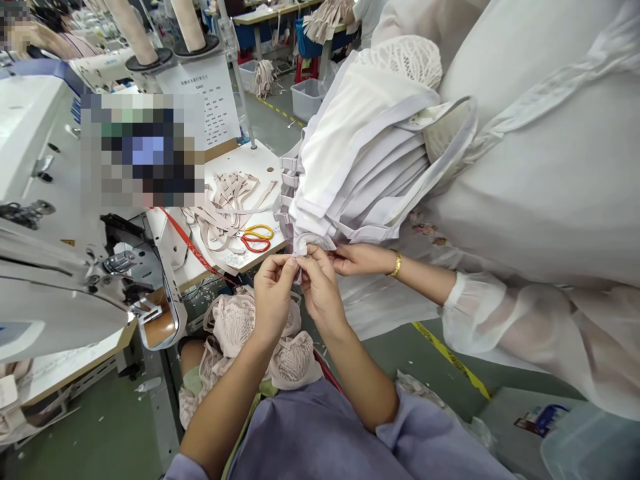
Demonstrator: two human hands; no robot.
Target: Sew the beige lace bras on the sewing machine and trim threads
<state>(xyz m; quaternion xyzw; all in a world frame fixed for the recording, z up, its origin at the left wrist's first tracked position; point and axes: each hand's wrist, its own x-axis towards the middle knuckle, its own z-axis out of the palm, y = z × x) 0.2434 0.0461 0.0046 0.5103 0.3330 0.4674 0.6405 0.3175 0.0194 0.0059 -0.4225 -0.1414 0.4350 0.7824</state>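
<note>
A stack of white bras (360, 147) with pale lilac edging hangs in front of a person in white. That person's hand (363, 259), with a gold bracelet at the wrist, is under its lower end. At this end, my left hand (274, 290) pinches a pale edge of a bra between thumb and fingers. Close beside it, my right hand (320, 287) is closed on the same piece, fingertips nearly touching the left ones. My fingers hide the exact part held. Beige lace bras (235, 323) lie on my lap below.
To the left stands a white sewing machine (40, 220). Yellow-and-red-handled scissors (256, 238) and beige straps (227, 200) lie on the white table (263, 160). Thread cones (190, 27) and a printed sheet (213, 100) are behind. Plastic bins (307, 100) stand on the floor.
</note>
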